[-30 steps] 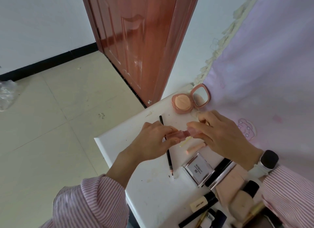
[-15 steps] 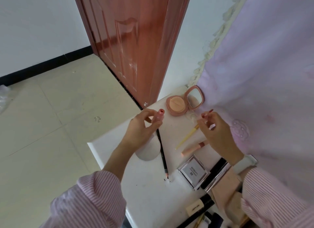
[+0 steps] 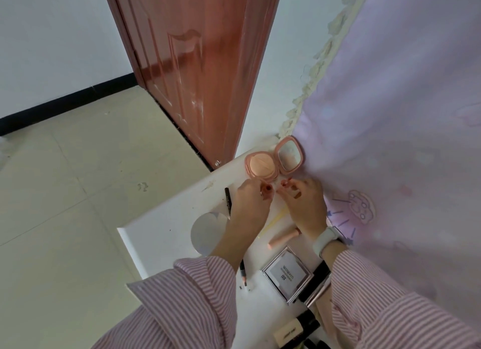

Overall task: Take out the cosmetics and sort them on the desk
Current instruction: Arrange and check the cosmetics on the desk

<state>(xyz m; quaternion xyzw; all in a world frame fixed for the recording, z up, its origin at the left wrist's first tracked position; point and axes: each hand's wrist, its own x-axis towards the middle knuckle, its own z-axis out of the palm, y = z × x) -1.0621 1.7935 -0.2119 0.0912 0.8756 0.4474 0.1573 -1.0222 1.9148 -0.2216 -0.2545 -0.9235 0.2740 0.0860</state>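
White desk (image 3: 166,234) is carrying the cosmetics, and 2 hands are meeting near its far end, just in front of 1 pink compact (image 3: 273,161) that is lying open with its mirror tilted up against the lilac curtain (image 3: 390,140). The left hand (image 3: 250,203) is curling its fingers round 1 small lip-gloss tube (image 3: 267,192), holding it upright with the dark red mouth showing. The right hand (image 3: 304,205) is pinching 1 thin applicator wand (image 3: 285,184) between thumb and fingertips, its reddish tip sitting just beside the tube's mouth — touching or not, I cannot tell. A white watch (image 3: 325,240) is sitting on the right wrist, and both sleeves are pink-striped.

Lying on the desk: 1 black pencil (image 3: 228,200) running under the left forearm, 1 round white pad (image 3: 205,233) to its left, 1 pale yellow stick (image 3: 276,219) between the forearms, 1 peach tube (image 3: 283,238) beside the right wrist, and 1 square silver palette (image 3: 286,273) nearer the body. At least 2 black-capped items are showing along the bottom edge — partly cut off, so the count is uncertain. Behind the desk, 1 red-brown door (image 3: 195,62) is standing.
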